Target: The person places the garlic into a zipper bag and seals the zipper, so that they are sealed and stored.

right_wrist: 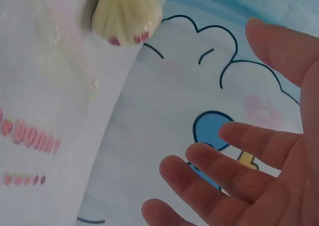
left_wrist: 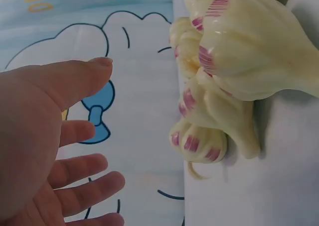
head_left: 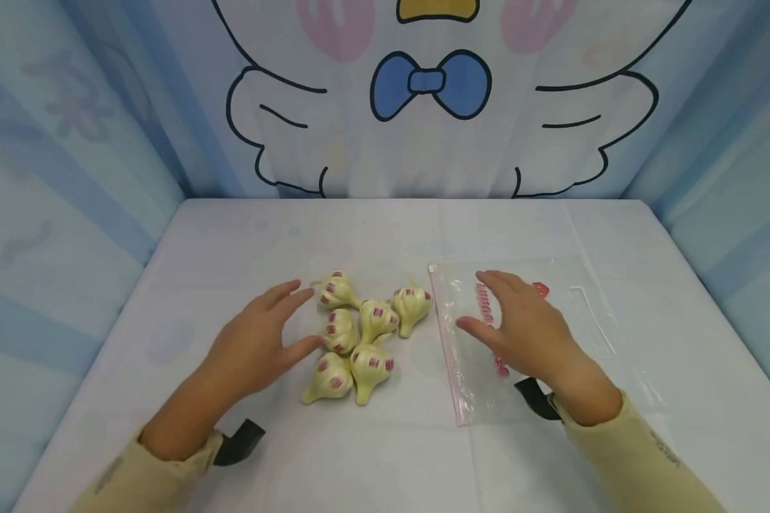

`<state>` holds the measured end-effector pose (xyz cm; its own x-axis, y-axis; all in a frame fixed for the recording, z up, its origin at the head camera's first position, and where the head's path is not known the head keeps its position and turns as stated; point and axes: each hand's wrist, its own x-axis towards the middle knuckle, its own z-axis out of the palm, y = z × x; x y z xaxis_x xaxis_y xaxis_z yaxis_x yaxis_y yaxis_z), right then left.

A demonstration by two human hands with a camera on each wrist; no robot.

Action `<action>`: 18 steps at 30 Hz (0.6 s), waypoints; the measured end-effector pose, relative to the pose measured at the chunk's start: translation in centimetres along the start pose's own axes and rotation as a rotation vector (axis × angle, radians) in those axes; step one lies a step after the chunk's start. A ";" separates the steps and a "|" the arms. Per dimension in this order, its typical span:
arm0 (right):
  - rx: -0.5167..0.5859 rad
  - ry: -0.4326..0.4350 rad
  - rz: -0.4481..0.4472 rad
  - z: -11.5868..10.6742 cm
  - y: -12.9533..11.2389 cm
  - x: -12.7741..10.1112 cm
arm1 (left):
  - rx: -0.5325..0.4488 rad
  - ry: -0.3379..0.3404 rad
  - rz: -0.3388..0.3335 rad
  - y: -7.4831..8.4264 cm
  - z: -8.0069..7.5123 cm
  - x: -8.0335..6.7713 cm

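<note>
Several pale yellow toy garlic bulbs (head_left: 359, 335) with pink marks lie clustered mid-table; the left wrist view shows them close up (left_wrist: 239, 61). My left hand (head_left: 257, 345) hovers just left of the cluster, fingers straight and spread (left_wrist: 75, 136), holding nothing. To the right lies a clear zip bag (head_left: 481, 370) with a pink seal strip and pink lettering (right_wrist: 35, 139). My right hand (head_left: 520, 324) is over the bag with relaxed, spread fingers (right_wrist: 234, 171); whether it touches the plastic is unclear. One bulb (right_wrist: 127, 14) shows beyond the bag's edge in the right wrist view.
The white table (head_left: 385, 228) is enclosed by light blue curtain walls on the left (head_left: 58, 214) and right (head_left: 731, 199), with a cartoon bird backdrop (head_left: 430, 92) behind. Both wrists wear dark straps (head_left: 237, 442).
</note>
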<state>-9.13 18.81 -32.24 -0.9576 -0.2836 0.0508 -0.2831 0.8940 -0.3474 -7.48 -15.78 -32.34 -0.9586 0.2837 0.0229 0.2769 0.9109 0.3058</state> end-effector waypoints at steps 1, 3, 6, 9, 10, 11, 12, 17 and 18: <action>0.012 -0.017 -0.014 0.5 -0.2 0.2 | -0.016 -0.006 0.010 -0.1 0.3 -0.1; 0.041 -0.051 -0.044 1.4 -0.7 0.7 | -0.047 -0.039 0.027 -0.3 0.9 -0.2; 0.086 -0.108 -0.069 2.8 -1.5 1.5 | -0.098 -0.117 0.036 -0.7 1.9 -0.3; 0.108 -0.161 -0.088 4.0 -2.3 2.1 | -0.131 -0.200 0.030 -1.1 2.8 -0.2; 0.114 -0.175 -0.093 4.4 -2.6 2.3 | -0.137 -0.219 0.030 -1.2 3.1 -0.2; 0.119 -0.186 -0.099 4.6 -2.8 2.5 | -0.142 -0.230 0.031 -1.2 3.3 -0.2; 0.121 -0.195 -0.105 4.9 -3.0 2.6 | -0.143 -0.240 0.030 -1.2 3.4 -0.2; 0.111 -0.189 -0.100 5.1 -3.2 2.7 | -0.128 -0.229 0.072 -1.1 3.6 0.0; 0.105 -0.180 -0.098 5.1 -3.0 2.7 | -0.121 -0.221 0.082 -1.1 3.6 0.0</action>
<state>-10.58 13.56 -35.79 -0.8982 -0.4330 -0.0755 -0.3583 0.8207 -0.4450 -7.52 -15.68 -36.10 -0.8918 0.4259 -0.1524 0.3305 0.8435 0.4234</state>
